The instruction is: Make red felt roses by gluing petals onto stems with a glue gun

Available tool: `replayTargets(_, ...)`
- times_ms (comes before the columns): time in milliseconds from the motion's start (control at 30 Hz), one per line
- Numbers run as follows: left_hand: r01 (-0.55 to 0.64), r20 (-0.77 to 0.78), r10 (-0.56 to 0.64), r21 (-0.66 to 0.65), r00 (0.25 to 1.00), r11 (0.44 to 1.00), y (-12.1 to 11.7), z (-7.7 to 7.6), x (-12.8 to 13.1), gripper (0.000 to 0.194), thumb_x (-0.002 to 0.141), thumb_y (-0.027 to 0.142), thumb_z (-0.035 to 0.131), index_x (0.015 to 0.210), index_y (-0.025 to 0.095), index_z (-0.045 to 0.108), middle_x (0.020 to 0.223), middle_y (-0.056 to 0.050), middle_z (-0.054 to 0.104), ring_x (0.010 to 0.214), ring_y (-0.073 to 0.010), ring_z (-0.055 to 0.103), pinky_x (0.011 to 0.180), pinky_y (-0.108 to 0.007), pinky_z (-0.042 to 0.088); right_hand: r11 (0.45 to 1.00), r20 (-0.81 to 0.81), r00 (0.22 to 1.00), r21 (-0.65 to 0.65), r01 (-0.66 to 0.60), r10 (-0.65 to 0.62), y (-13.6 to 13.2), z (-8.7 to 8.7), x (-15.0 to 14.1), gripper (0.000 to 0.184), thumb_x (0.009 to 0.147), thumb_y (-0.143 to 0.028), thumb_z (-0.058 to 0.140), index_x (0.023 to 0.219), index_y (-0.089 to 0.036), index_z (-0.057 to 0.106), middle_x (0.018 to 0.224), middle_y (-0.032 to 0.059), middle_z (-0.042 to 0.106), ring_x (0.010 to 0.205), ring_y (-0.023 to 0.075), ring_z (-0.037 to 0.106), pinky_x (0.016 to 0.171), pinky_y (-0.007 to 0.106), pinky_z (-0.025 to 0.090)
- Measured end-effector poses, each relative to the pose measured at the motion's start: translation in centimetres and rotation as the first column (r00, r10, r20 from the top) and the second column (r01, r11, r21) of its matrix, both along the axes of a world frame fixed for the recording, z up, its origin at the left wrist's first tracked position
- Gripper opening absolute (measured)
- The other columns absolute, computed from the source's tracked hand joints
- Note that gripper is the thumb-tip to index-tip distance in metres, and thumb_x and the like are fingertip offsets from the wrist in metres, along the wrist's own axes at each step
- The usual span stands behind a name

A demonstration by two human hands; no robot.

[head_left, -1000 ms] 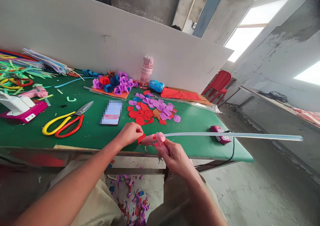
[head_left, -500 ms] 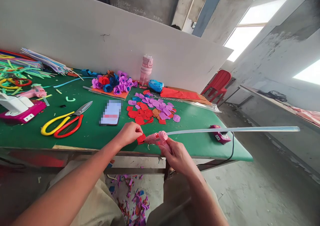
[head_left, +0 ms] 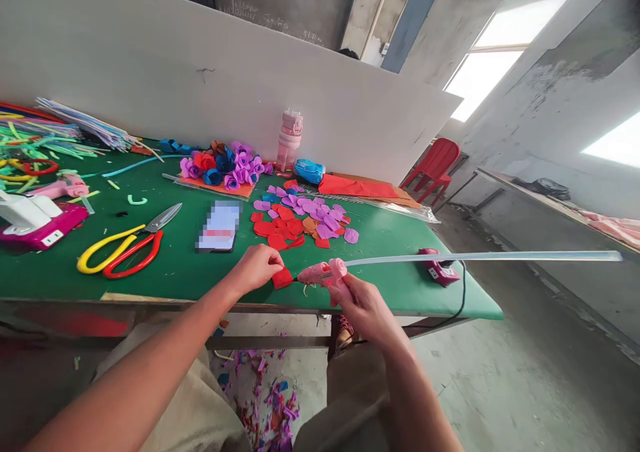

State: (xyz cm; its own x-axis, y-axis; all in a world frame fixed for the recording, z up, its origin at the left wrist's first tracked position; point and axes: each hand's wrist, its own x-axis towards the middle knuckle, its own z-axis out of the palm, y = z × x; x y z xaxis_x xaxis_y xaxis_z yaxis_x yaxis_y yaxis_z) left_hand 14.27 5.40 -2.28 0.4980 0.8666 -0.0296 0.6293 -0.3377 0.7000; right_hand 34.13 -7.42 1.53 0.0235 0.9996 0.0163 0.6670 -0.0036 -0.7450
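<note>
Pinched in my left hand (head_left: 256, 267) is a red paper petal (head_left: 283, 278), held just above the front of the green table. My right hand (head_left: 364, 302) is wrapped round the handle of a pink glue gun (head_left: 323, 274). Its dark nozzle points left, close to the petal's right edge. A long clear glue stick (head_left: 480, 258) sticks out of the gun's back toward the right. Beyond my hands lies a loose spread of red, purple and brown paper petals (head_left: 300, 217). Finished-looking paper flowers (head_left: 230, 165) in purple, red and blue are heaped behind them.
Scissors (head_left: 133, 244) and a phone (head_left: 219, 227) lie to the left. A magenta power socket (head_left: 440, 267) sits at the right with its cable over the edge. A pink bottle (head_left: 289, 143) stands by the white board (head_left: 240, 72). Colourful pipe-like strips (head_left: 45, 139) crowd the far left.
My right hand has drawn the glue gun a little to the right, so its nozzle is off the red petal. My left hand still pinches the petal.
</note>
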Motion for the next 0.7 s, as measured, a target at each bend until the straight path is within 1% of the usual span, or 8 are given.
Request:
replayTargets(167,0.017,-0.01,-0.016,0.007,1.0,1.0,0.0,0.0,0.0,0.016,0.068,0.025,0.052,0.06,0.019,0.065,0.059,0.0,0.065,0.062,-0.0152,0.058,0.056,-0.024,0.038,0.976,-0.364,0.922,-0.209,0.059,-0.133,0.4,-0.3,2.6,0.042,0.08,-0.057,0.045,0.077,-0.016,0.054,0.059,-0.0018,0.052,0.042,0.007,0.035,0.041,0.021,0.028)
replayTargets(267,0.027,0.062,-0.024,-0.046,0.998,0.999,0.2,0.1,-0.1,0.017,0.068,0.029,0.053,0.062,0.018,0.064,0.061,0.0,0.064,0.064,-0.0161,0.058,0.058,-0.024,0.039,0.965,-0.411,0.887,-0.232,0.124,-0.213,1.4,-1.3,4.4,0.044,0.078,-0.06,0.046,0.08,-0.016,0.052,0.071,0.0021,0.059,0.044,0.0075,0.04,0.042,0.021,0.029)
replayTargets(367,0.039,0.191,-0.015,-0.121,0.981,0.992,0.2,1.0,-0.4,0.019,0.068,0.034,0.056,0.066,0.017,0.064,0.067,-0.001,0.066,0.07,-0.0173,0.059,0.066,-0.025,0.043,0.939,-0.252,0.91,-0.188,0.288,-0.33,2.7,-2.8,6.1,0.045,0.076,-0.062,0.044,0.072,-0.017,0.048,0.064,0.0005,0.056,0.045,0.0094,0.042,0.043,0.022,0.032)
replayTargets(467,-0.002,0.281,0.038,-0.128,0.959,0.992,-0.2,2.7,-0.8,0.022,0.07,0.037,0.056,0.074,0.017,0.065,0.076,-0.001,0.068,0.074,-0.0173,0.06,0.071,-0.026,0.044,0.932,0.055,0.931,-0.002,0.363,-0.362,4.0,-3.7,6.9,0.043,0.078,-0.058,0.044,0.059,-0.019,0.045,0.049,-0.0032,0.046,0.046,0.0113,0.042,0.046,0.023,0.031)
replayTargets(533,-0.027,0.331,0.058,-0.096,0.942,0.995,-0.6,3.9,-1.1,0.023,0.072,0.037,0.055,0.077,0.018,0.065,0.079,-0.002,0.068,0.076,-0.017,0.06,0.072,-0.026,0.044,0.893,0.204,0.871,0.157,0.422,-0.448,4.5,-3.3,6.3,0.039,0.078,-0.053,0.048,0.059,-0.019,0.048,0.055,-0.0009,0.051,0.054,0.0136,0.047,0.051,0.024,0.033)
replayTargets(600,-0.06,0.366,0.08,-0.064,0.927,0.996,-0.9,4.8,-1.4,0.023,0.073,0.038,0.055,0.078,0.018,0.065,0.079,-0.002,0.068,0.075,-0.017,0.06,0.071,-0.026,0.044,0.847,0.201,0.837,0.288,0.447,-0.509,4.8,-2.1,4.7,0.032,0.077,-0.048,0.051,0.067,-0.018,0.055,0.07,0.0027,0.058,0.065,0.0157,0.051,0.057,0.025,0.036)
replayTargets(633,-0.062,0.372,0.076,-0.05,0.925,0.997,-1.1,5.1,-1.5,0.023,0.073,0.039,0.055,0.078,0.018,0.065,0.079,-0.002,0.068,0.075,-0.0172,0.06,0.07,-0.026,0.044,0.855,0.15,0.868,0.313,0.413,-0.474,4.9,-1.3,3.4,0.029,0.079,-0.045,0.05,0.073,-0.018,0.058,0.075,0.0037,0.06,0.069,0.0161,0.053,0.059,0.026,0.037)
replayTargets(700,-0.041,0.371,0.044,-0.016,0.927,0.999,-1.4,5.7,-1.7,0.024,0.074,0.04,0.054,0.077,0.019,0.065,0.077,-0.002,0.068,0.074,-0.0173,0.059,0.067,-0.025,0.044,0.958,-0.044,0.984,0.228,0.176,-0.17,5.1,0.3,0.6,0.027,0.082,-0.039,0.047,0.082,-0.017,0.063,0.075,0.0029,0.062,0.07,0.0149,0.055,0.062,0.024,0.04)
